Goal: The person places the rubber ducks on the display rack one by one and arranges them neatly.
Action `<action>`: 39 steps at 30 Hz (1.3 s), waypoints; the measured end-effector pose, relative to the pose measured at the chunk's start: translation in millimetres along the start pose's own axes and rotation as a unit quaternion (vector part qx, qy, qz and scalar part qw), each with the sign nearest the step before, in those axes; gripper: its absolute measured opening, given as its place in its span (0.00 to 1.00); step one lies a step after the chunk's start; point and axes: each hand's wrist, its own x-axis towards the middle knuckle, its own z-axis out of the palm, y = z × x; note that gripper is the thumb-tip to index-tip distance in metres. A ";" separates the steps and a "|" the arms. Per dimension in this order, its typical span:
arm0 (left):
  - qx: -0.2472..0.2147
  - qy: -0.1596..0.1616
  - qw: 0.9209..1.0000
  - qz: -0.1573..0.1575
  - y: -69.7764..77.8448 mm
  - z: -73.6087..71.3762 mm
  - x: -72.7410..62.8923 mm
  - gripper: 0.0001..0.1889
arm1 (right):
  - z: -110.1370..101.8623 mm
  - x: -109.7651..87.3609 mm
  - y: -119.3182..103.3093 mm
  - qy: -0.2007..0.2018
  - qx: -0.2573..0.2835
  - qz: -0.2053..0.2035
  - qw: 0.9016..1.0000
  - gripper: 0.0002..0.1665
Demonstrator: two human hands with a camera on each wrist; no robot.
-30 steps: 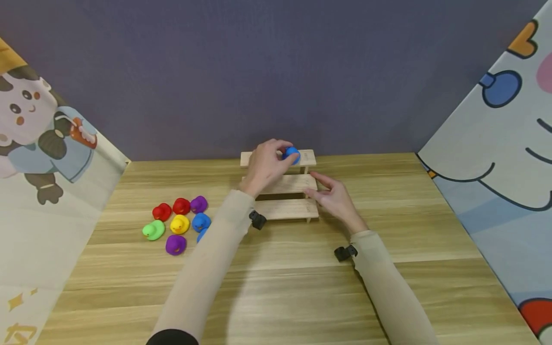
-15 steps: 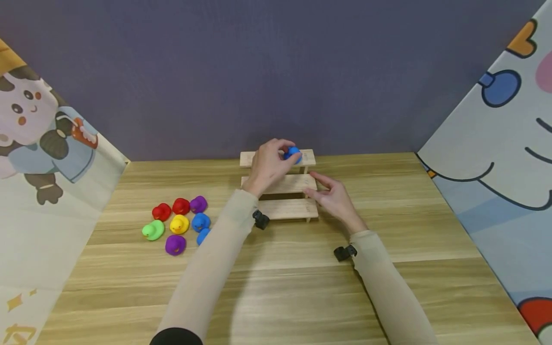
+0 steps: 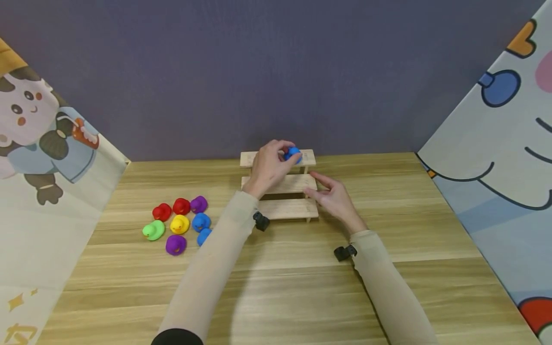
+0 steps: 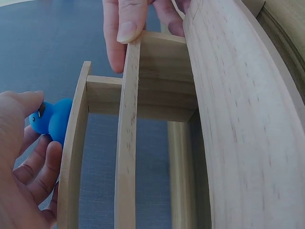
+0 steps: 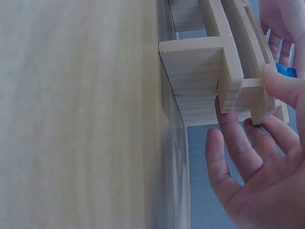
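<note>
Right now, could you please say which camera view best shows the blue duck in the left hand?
The left wrist view: the blue duck looks largest there, head and body visible. The head view shows it small and partly covered; the right wrist view, only a patch.

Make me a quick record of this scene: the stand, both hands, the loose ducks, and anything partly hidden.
Stand: wooden, three stepped boards, near the back edge of the table
Left hand: holds a blue duck at the top board
Right hand: grips the stand's right end, thumb on the middle board
Loose ducks: two red, two purple, two blue, one yellow, one green
Their place: on the table, left of the stand
Partly hidden: the nearer loose blue one, by the left sleeve
</note>
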 end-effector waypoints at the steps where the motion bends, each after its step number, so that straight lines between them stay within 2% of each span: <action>1: 0.000 0.000 1.000 0.001 0.1 -0.1 0.1 0.20 | -0.1 0.2 0.3 0.000 0.001 -0.001 1.000 0.38; 7: -0.001 -0.005 1.000 0.010 2.2 -7.3 2.5 0.21 | -1.8 3.8 -1.8 -0.006 0.004 0.002 1.000 0.39; 12: -0.013 0.008 0.999 0.032 8.9 -27.0 6.3 0.20 | -5.8 9.6 -8.4 0.006 -0.001 -0.012 1.000 0.38; 16: -0.013 0.008 0.999 0.049 11.1 -44.4 1.4 0.18 | -8.9 8.1 -11.5 0.009 -0.002 -0.008 1.000 0.39; 22: 0.016 -0.003 0.998 0.068 2.0 -68.0 -17.1 0.16 | -8.0 5.2 -9.1 0.003 0.007 -0.001 1.000 0.38; 27: -0.015 0.003 0.999 0.050 -6.5 -85.6 -36.1 0.15 | -6.0 7.0 -8.5 -0.002 0.009 -0.014 1.000 0.38; 32: -0.028 -0.012 0.999 0.032 -14.8 -95.4 -60.0 0.15 | -3.9 6.6 -6.2 -0.002 0.005 -0.008 1.000 0.39; 35: -0.018 -0.023 0.999 0.025 -20.9 -98.7 -76.1 0.14 | -2.0 4.0 -3.1 0.000 -0.001 -0.002 1.000 0.39; 39: 0.006 -0.019 1.000 0.024 -33.0 -102.7 -93.6 0.14 | 0.0 0.4 1.5 0.002 -0.007 0.001 1.000 0.39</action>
